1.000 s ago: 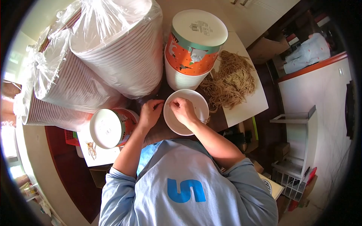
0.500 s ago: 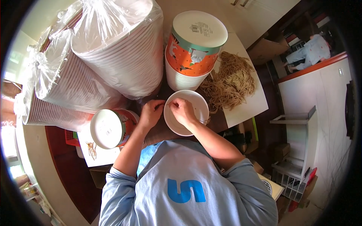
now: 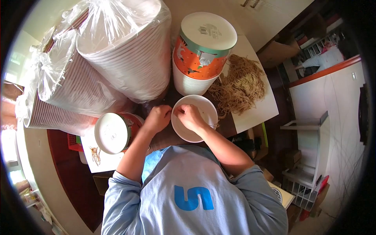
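1. Since the earlier frame, the left hand (image 3: 158, 118) has turned knuckles-up, just outside the left rim of the white bucket (image 3: 182, 132).
2. Its fingers curl inward; the right hand (image 3: 188, 117) curls inside, near the wall. Whether either is clamped on anything, I cannot tell.
3. The bucket stands on the brown table (image 3: 164, 138), probably light, stiffish, easily dented; best held by the rim.
4. Rightward lies a pile of cord (image 3: 244, 84), likely soft and tangle-prone.

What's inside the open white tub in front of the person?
The white tub looks pale inside. The right hand and forearm cover part of it; anything beneath them is hidden.
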The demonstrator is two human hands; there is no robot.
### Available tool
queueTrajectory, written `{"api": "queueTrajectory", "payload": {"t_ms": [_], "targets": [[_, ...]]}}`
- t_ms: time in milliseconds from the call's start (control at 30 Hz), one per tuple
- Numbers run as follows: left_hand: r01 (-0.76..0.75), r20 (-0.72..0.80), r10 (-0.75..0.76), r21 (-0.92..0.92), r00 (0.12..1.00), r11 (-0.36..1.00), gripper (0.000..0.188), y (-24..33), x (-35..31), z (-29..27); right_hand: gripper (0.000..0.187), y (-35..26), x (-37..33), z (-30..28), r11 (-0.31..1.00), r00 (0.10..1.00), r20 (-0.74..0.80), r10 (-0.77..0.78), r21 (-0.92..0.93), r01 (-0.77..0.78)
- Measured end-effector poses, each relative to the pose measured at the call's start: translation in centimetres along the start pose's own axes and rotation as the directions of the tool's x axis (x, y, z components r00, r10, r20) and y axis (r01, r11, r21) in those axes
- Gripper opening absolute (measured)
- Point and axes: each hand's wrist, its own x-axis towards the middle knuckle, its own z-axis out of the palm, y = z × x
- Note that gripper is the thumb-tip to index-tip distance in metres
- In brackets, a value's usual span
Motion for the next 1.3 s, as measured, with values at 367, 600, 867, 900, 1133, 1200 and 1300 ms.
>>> {"api": "queueTrajectory", "payload": {"t_ms": [367, 600, 867, 900, 1133, 1200, 1300], "targets": [[0.448, 0.293, -0.438, -0.839, 0.85, 0.308, 0.018, 0.5, -8.5, 3.7, 0.038, -2.6, -5.7, -3.6, 0.835, 0.931, 0.336, -0.142, -0.464, 0.294], [0.025, -0.074, -0.093, -0.635, 0.993, 0.772, 0.009, 1.7, -9.8, 2.9, 0.013, -2.1, -6.6, -5.5, 0.809, 0.875, 0.361, -0.323, -0.374, 0.453], [0.215, 0.125, -0.227, -0.876, 0.966, 0.431, 0.017, 1.9, -8.1, 3.7, 0.007, -4.5, -6.5, -6.6, 0.786, 0.848, 0.35, -0.397, -0.348, 0.511], [0.2, 0.086, -0.239, -0.84, 0.967, 0.505, 0.017, 1.7, -8.1, 3.8, 0.006, -4.8, -6.4, -6.7, 0.789, 0.836, 0.376, -0.401, -0.321, 0.523], [0.241, 0.169, -0.237, -0.916, 0.957, 0.32, 0.014, 3.1, -8.3, 3.9, 0.01, -6.5, -5.2, -6.0, 0.868, 0.792, 0.457, -0.406, -0.08, 0.49], [0.273, 0.187, -0.237, -0.867, 0.953, 0.417, 0.015, 3.6, -8.4, 3.7, 0.009, -6.2, -5.1, -5.3, 0.861, 0.793, 0.433, -0.428, -0.07, 0.503], [0.253, 0.154, -0.225, -0.811, 0.962, 0.527, 0.014, 3.5, -8.8, 3.8, 0.008, -6.5, -4.9, -4.8, 0.887, 0.808, 0.433, -0.399, -0.039, 0.46]]}}
